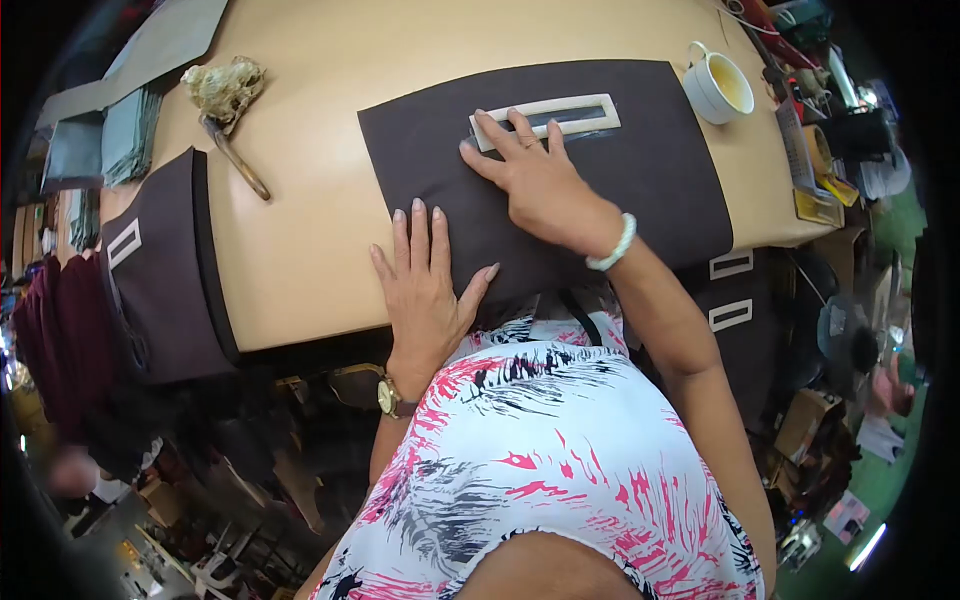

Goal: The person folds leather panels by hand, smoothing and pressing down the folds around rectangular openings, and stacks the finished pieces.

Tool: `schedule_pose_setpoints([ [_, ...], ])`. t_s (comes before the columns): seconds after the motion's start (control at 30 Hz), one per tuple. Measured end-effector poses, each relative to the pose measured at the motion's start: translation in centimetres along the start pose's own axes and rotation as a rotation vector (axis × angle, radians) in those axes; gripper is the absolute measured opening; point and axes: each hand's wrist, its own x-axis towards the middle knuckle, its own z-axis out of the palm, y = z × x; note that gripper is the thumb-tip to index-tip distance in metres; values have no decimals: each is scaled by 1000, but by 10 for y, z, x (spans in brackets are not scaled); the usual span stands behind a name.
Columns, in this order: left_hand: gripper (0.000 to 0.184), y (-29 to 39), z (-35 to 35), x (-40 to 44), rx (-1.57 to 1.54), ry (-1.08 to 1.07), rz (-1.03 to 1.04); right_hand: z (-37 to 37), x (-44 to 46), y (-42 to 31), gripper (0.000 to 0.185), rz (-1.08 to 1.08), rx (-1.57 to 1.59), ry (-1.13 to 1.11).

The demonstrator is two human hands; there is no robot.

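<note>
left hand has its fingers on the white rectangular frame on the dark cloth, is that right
Not quite: the head view shows the right hand with its fingers on the white frame, not the left hand. The frame does lie on the dark cloth.

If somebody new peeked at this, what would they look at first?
Probably the pale rectangular frame on the dark sheet, with fingers of the right hand resting on it. Next, maybe the pink, black and white top filling the bottom middle. The lumpy tan clump with a curved handle, left of the sheet, looks odd too!
</note>
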Motion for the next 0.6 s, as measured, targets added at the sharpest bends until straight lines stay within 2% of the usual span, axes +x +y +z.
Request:
schedule_pose_setpoints([
  [0.03, 71, 0, 4, -1, -5, 48, -3, -7, 2, 7, 52, -7, 52, 13],
  [0.13, 69, 0, 8, 1, 13, 65, -4, 4, 16, 20, 49, 71, -128, 284],
  [0.17, 69, 1, 8, 1, 18, 71, -5, 12, 23, 21, 49, 106, -324, 248],
  [0.27, 69, 0, 6, -1, 28, 62, -8, 13, 18, 2, 49, 110, -544, 207],
  [0.4, 69, 0, 7, 2, 9, 66, -5, -2, 17, -4, 52, 114, -668, 110],
  [0.5, 67, 0, 7, 2, 2, 62, -2, 9, 21, -8, 50, 53, -710, 182],
  [0.6, 64, 0, 8, -2, 25, 42, -8, 8, 10, 16, 45, -84, -298, 271],
])
